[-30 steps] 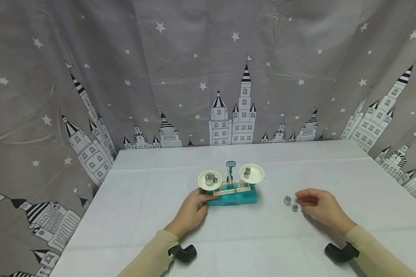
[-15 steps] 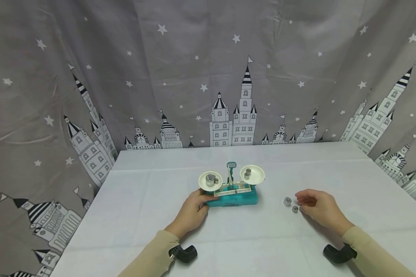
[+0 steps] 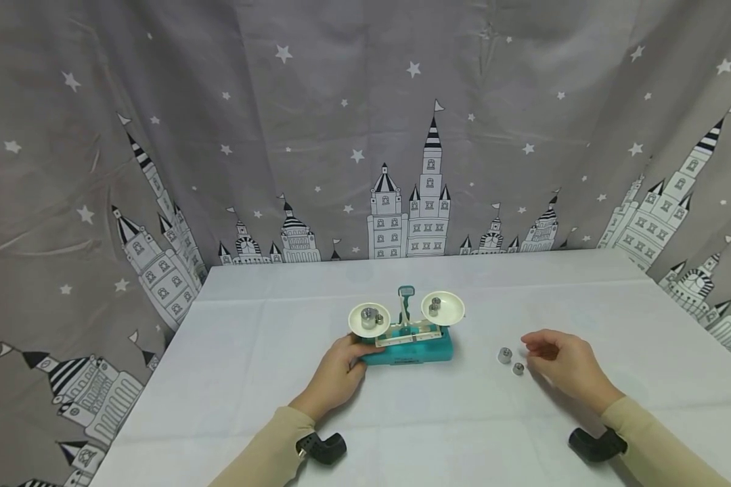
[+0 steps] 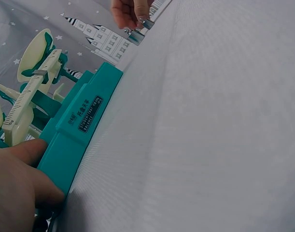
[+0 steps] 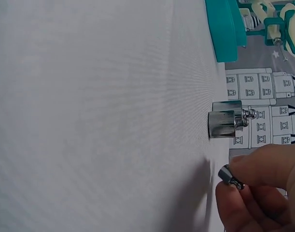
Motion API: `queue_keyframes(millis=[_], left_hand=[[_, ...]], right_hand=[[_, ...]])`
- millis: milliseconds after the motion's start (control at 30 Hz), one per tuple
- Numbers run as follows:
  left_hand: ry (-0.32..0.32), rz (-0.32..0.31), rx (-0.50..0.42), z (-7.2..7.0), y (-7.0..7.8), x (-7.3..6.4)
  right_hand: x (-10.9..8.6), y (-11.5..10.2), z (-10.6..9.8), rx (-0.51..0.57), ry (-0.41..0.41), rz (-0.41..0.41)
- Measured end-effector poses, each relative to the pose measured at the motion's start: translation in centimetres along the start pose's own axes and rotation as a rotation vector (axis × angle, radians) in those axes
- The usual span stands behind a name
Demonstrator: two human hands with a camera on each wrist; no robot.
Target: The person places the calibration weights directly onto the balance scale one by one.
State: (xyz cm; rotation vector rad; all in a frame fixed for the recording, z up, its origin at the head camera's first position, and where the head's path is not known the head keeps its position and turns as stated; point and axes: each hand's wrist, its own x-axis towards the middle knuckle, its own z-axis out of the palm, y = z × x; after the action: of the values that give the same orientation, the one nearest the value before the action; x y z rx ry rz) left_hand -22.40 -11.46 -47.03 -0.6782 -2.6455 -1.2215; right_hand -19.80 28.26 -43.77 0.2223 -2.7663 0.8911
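A teal balance scale (image 3: 408, 350) with cream pans stands on the white table. My left hand (image 3: 336, 374) grips the left end of its base, thumb along the front in the left wrist view. Metal weights (image 3: 369, 317) sit in the left pan (image 3: 356, 325), and two smaller weights (image 3: 434, 307) in the right pan (image 3: 454, 308). My right hand (image 3: 563, 365) pinches a small metal weight (image 5: 225, 174) between thumb and fingers, just above the table. Beside it, a larger weight (image 3: 504, 355) and a smaller one (image 3: 518, 368) stand upright.
The white cloth-covered table (image 3: 250, 379) reaches back to a grey curtain (image 3: 317, 122) printed with castles and stars. Black cameras are strapped to both wrists.
Both hands stay almost where they were, the left on the scale's base, the right beside the loose weights. The right fingers shift very slightly.
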Motion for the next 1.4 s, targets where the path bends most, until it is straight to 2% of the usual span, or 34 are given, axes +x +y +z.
queue_keyframes(millis=[300,600,900,1400], left_hand=[[-0.003,-0.002,0.003,-0.03,0.05,-0.01],[0.001,-0.008,0.002,-0.06,0.04,-0.11],[-0.001,-0.004,-0.003,-0.03,0.13,0.06],[-0.006,-0.007,0.001,-0.01,-0.01,0.04]], right_hand=[[0.08,-0.13,0.23,-0.017,-0.062,-0.013],[0.33,-0.84,0.57,-0.098,-0.086,-0.111],[0.18,-0.73,0.52,-0.065,-0.096,-0.082],[0.02,-0.32,0.56,-0.063,-0.016,-0.061]])
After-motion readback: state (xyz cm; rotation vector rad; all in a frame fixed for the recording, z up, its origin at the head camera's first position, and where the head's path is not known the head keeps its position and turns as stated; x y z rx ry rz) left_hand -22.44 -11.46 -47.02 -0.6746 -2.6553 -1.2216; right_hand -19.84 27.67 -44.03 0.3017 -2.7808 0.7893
